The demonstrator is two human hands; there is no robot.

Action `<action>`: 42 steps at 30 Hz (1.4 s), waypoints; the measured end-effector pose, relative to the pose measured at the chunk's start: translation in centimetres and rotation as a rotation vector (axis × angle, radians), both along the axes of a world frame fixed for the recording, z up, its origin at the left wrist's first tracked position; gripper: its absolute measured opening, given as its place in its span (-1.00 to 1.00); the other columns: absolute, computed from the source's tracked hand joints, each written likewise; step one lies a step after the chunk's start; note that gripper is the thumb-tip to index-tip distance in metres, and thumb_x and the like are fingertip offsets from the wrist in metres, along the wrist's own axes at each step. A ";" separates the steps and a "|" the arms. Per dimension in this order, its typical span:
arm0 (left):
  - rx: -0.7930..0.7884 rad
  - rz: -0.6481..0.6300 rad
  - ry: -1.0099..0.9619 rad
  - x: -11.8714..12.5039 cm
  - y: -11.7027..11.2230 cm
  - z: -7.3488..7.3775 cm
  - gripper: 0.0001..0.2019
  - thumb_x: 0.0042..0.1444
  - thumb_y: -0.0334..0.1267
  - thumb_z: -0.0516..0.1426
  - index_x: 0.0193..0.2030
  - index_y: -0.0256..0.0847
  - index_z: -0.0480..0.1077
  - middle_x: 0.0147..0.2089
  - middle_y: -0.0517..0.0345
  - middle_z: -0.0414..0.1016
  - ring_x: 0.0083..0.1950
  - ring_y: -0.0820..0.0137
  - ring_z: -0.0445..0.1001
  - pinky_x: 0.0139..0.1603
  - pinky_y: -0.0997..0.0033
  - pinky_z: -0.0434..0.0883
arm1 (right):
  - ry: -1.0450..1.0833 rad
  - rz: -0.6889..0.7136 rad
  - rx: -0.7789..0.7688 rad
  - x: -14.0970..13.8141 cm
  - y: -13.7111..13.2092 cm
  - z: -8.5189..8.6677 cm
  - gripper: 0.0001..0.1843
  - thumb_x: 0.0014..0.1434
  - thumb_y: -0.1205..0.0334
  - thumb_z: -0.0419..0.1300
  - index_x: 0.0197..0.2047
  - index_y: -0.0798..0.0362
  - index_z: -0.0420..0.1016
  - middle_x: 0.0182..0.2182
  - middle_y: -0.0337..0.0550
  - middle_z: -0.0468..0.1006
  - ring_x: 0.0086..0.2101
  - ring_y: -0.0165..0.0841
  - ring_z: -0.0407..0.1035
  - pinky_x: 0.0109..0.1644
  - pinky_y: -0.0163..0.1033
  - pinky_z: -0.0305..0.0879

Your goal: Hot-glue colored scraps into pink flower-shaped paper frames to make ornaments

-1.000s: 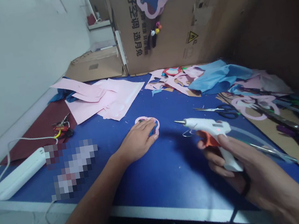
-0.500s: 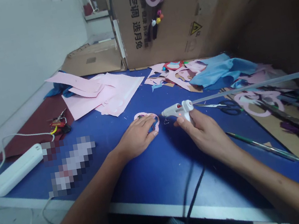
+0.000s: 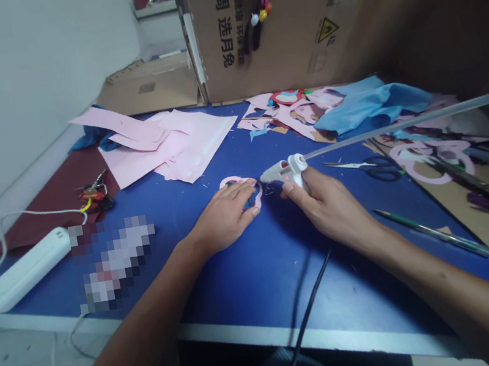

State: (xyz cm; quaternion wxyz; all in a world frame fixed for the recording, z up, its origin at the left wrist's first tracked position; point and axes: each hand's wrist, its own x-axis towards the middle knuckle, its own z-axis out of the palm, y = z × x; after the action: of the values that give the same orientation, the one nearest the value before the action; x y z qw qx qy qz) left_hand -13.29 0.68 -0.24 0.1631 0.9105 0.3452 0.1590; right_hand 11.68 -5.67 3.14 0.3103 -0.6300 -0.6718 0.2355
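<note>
My left hand (image 3: 226, 215) lies flat, fingers stretched, pressing a small pink paper cut-out (image 3: 249, 186) onto the blue table top (image 3: 258, 267). My right hand (image 3: 324, 204) grips a white hot glue gun (image 3: 286, 170). Its nozzle points left and sits at the right edge of the pink cut-out. A long clear glue stick (image 3: 411, 121) juts out of the gun's back towards the right. The gun's black cable (image 3: 307, 315) runs down over the table's front edge.
Pink paper sheets (image 3: 164, 143) lie at the back left, with pink and blue scraps (image 3: 334, 107) at the back right. Scissors (image 3: 369, 166) rest right of the gun. A white power strip (image 3: 24, 270) and keys (image 3: 93, 197) are at the left. A cardboard box (image 3: 275, 23) stands behind.
My right hand carried the glue gun from near the front right forward and left, bringing the nozzle up to the pink cut-out. My left hand stayed on the cut-out.
</note>
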 end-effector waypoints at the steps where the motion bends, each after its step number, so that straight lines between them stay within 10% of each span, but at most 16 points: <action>1: -0.002 0.001 -0.001 0.0 0.0 0.0 -0.53 0.58 -0.12 0.08 0.51 -0.19 0.41 0.62 -0.18 0.43 0.67 0.05 0.36 0.70 -0.14 0.28 | -0.008 0.002 -0.003 0.0 0.1 0.0 -0.55 0.55 -0.20 0.03 -0.05 -0.01 0.49 -0.18 0.08 0.74 -0.21 -0.03 0.59 -0.16 -0.09 0.31; 42: 0.005 0.007 0.008 0.0 -0.2 0.1 -0.54 0.58 -0.15 0.09 0.50 -0.19 0.43 0.63 -0.17 0.41 0.67 0.05 0.36 0.69 -0.16 0.30 | -0.069 0.001 0.065 0.0 -0.3 -0.7 -0.63 0.56 -0.16 0.05 -0.14 -0.07 0.41 -0.26 0.03 0.70 -0.33 -0.09 0.52 -0.26 -0.12 0.20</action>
State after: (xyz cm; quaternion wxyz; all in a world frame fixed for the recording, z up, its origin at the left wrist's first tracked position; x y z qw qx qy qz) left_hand -13.29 0.52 -0.15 0.1590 0.9102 0.3488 0.1567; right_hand 11.73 -5.98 2.46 0.3072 -0.6269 -0.6898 0.1920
